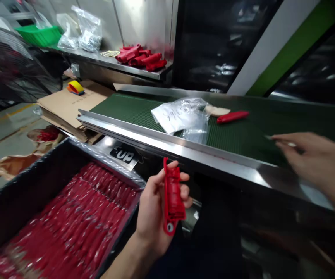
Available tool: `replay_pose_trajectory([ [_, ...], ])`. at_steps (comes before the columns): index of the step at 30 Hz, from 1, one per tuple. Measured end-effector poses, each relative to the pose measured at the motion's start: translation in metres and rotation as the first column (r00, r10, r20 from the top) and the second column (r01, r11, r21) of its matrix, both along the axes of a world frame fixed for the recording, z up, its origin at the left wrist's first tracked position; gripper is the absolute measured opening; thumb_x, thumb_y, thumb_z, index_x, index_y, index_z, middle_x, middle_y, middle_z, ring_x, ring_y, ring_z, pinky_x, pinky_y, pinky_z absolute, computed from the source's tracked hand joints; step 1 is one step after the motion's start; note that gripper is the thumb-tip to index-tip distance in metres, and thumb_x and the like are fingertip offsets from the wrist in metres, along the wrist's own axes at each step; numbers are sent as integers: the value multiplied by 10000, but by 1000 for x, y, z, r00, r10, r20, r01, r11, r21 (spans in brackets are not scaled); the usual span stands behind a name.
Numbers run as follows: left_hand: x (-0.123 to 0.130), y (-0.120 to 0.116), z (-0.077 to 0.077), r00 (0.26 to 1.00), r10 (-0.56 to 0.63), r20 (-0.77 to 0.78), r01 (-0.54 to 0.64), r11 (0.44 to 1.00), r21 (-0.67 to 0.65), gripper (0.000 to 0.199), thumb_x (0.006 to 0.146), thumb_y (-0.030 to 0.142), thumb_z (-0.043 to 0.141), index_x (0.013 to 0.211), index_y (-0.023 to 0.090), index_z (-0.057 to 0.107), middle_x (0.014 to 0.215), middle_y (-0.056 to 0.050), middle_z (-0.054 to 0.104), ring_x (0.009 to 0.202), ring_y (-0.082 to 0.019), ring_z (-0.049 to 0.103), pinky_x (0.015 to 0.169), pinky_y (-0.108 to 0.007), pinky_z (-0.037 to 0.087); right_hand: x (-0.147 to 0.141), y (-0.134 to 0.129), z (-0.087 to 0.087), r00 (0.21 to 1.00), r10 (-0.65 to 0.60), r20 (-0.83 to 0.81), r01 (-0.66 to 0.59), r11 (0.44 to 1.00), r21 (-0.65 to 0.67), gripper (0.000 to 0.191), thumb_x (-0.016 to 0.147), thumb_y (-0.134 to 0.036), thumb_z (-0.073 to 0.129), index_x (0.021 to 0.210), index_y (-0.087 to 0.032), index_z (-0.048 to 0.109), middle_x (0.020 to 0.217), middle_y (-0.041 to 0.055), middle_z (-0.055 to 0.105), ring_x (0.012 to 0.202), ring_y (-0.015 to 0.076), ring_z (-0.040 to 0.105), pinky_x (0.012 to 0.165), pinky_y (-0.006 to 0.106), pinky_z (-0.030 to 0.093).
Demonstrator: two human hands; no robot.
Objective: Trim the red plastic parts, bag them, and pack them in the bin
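My left hand [155, 209] holds a red plastic part [173, 195] upright in front of the conveyor's metal edge, fingers curled behind it; a round metal-looking insert shows at its lower end. Over the green belt [231, 135] at the right, my right hand [309, 155] pinches a small, thin, blurred object at its fingertips. Another red part [232, 116] lies on the belt beside a beige piece [217, 111] and clear plastic bags [181, 116] with handwriting.
A black-lined box [33, 178] of bagged red parts stands at lower left. Flattened cardboard [74, 101] carries a yellow tape roll [76, 87]. Red parts [140, 57], bags [89, 33] and a green bin [41, 35] sit on the back shelf. A fan [13, 62] is at far left.
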State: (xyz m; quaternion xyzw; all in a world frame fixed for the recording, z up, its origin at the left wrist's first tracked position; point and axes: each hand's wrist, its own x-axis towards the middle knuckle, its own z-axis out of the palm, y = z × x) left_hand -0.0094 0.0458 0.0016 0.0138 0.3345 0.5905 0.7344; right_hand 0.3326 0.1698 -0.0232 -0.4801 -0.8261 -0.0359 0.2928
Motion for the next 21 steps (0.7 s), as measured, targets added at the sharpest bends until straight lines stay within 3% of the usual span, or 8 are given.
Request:
replay_pose_trajectory([
  [3,-6,-4,-11,989,9,-146,-13,1000,-23,226,932,269,532,1148,205,544,913,-31,576,693,-116,527,624,-237,458,-9,22,12,984,-87,154,86,996,10,247,891,-334,576,905,-171,762,897,86,730,762,241,694,576,324,481],
  [5,-9,-6,-20,978,-4,-209,-5,999,-45,212,902,262,596,1099,237,522,912,-1,560,694,-106,528,603,-215,448,-31,26,17,977,-87,193,86,996,13,233,882,-293,588,928,-133,752,990,143,716,846,299,687,656,420,520],
  [7,-12,-7,-26,968,-4,-252,-16,997,-77,259,862,259,658,1067,240,501,930,2,573,680,-99,533,582,-202,437,-66,19,23,984,-23,174,28,999,-24,232,906,-243,554,1023,-123,715,1064,159,694,947,294,668,780,475,535],
  [9,-15,-7,-28,965,12,-264,-39,995,-97,322,826,251,701,1070,238,491,946,-11,598,681,-105,542,592,-209,450,-110,4,29,985,114,127,-97,987,-131,217,934,-217,524,1065,-152,685,1033,105,703,932,209,671,820,382,552],
  [11,-19,-6,-25,967,34,-251,-64,992,-113,339,828,253,696,1099,241,492,938,-23,615,708,-120,554,618,-223,469,-155,-17,36,959,274,72,-247,932,-266,191,951,-210,511,1044,-200,678,984,42,711,892,141,669,784,269,554],
  [14,-27,-4,-20,978,124,-165,-145,982,-122,309,851,231,625,1137,231,510,919,-40,626,803,-154,589,706,-255,494,-205,-48,42,891,443,-100,-439,783,-441,173,951,-209,528,1063,-231,658,941,-6,709,824,85,667,725,175,541],
  [17,-35,-3,-21,977,199,-74,-206,974,-94,291,837,191,563,1126,211,554,947,-59,632,885,-189,611,803,-304,496,-222,-64,40,829,483,-282,-557,659,-506,240,945,-190,533,1169,-235,608,969,8,704,833,97,678,726,183,549],
  [21,-42,-3,-23,970,232,-76,-237,970,-58,295,844,141,559,1132,199,581,1036,-68,635,932,-184,606,876,-307,482,-222,-70,31,855,451,-256,-497,573,-652,448,902,-259,624,1322,-270,469,1054,12,708,911,120,707,760,171,584],
])
